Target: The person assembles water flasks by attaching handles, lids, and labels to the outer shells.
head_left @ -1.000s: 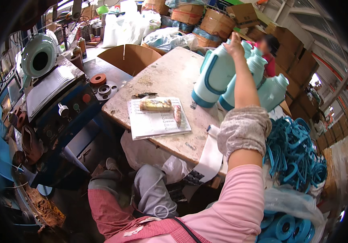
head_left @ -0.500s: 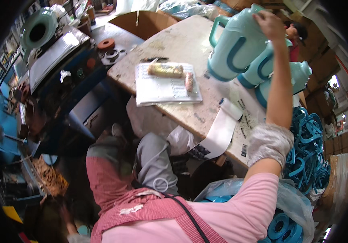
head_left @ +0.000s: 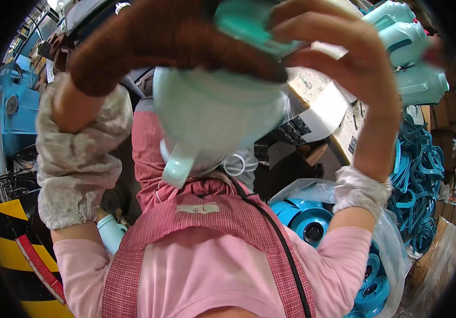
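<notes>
Close in front of me, a pale green plastic jug (head_left: pixel 222 114) is held tilted, its handle (head_left: pixel 179 165) pointing down toward my apron. My left hand (head_left: pixel 169 45), in a brown work glove, wraps across the jug's upper side. The bare fingers of my right hand (head_left: pixel 339 40) curl at a brighter green part (head_left: pixel 244 24) at the jug's far end. Motion blur and the glove hide exactly where the fingertips touch, and whether that green part is separate.
Several similar jugs (head_left: pixel 405 45) stand on the worktable (head_left: pixel 358 119) at right, near a white label sheet (head_left: pixel 326 114). Blue straps (head_left: pixel 416 185) hang at right. A plastic bag (head_left: pixel 392 254) holds blue round parts (head_left: pixel 310 225). Another pale green piece (head_left: pixel 111 233) is at lower left.
My right hand has let go of the jug on the table and come back toward me. My left hand has risen from the lower left, and a jug is now between both hands.
</notes>
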### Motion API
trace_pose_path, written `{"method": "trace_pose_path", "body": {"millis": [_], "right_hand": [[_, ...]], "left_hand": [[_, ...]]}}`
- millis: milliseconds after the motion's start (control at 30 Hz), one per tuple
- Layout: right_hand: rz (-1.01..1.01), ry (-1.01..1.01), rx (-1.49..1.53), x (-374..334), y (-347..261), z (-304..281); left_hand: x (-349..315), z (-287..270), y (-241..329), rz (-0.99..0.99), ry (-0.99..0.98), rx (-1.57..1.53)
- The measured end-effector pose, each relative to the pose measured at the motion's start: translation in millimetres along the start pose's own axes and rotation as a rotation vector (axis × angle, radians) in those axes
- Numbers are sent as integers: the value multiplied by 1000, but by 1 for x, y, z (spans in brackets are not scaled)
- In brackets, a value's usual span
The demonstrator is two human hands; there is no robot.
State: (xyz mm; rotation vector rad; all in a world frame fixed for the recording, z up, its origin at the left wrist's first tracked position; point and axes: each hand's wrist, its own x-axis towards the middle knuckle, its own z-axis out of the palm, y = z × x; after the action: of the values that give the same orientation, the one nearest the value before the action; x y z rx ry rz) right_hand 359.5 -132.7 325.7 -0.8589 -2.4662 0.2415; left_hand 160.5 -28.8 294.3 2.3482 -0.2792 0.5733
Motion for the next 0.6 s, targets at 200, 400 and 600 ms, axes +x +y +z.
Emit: {"method": "trace_pose_path", "body": {"millis": [200,400,600], "right_hand": [[213,-23,107,-126,5,178],[342,-111,143,-203,-3,296],[670,582,663,-131,-8,118]], "left_hand": [[-66,12,8,-258,268,-247],[-96,17,6,-207,349,-101],[-59,54,34,-226,370,67]]}}
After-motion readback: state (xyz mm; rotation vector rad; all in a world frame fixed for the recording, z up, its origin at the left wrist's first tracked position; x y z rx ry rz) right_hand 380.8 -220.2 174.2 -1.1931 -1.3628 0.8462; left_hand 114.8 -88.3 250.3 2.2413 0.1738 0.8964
